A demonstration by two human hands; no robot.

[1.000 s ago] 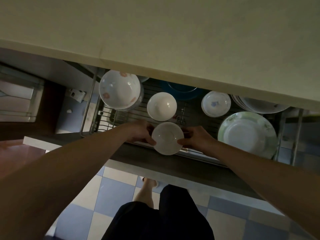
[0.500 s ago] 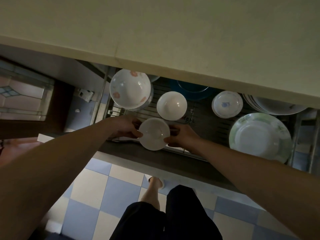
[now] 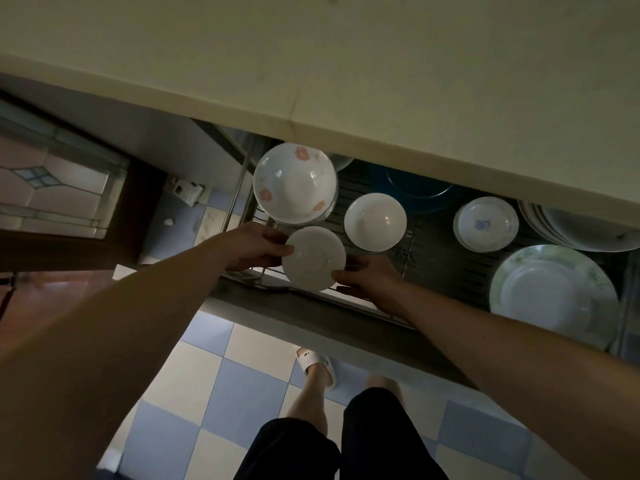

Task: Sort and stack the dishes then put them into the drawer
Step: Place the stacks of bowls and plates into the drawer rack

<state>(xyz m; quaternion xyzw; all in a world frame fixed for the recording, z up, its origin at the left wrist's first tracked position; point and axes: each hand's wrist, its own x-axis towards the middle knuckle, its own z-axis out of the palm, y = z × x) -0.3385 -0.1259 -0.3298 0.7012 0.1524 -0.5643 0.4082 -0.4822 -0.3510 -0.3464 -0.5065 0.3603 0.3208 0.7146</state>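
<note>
White saucer (image 3: 314, 258) — both hands' grip

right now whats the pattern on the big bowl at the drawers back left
White with pink-orange flowers on the big bowl; head view shows it best.

A glazed white ceramic saucer (image 3: 314, 258) is seen above a drawer (image 3: 346, 308) fitted with a shiny metal wire rack (image 3: 433, 252). Glossy ceramic bowls (image 3: 294, 183) and plates (image 3: 554, 296) are shown beneath a smooth matt countertop (image 3: 311, 64); glossy floor tiles (image 3: 242, 386) are seen below.
</note>
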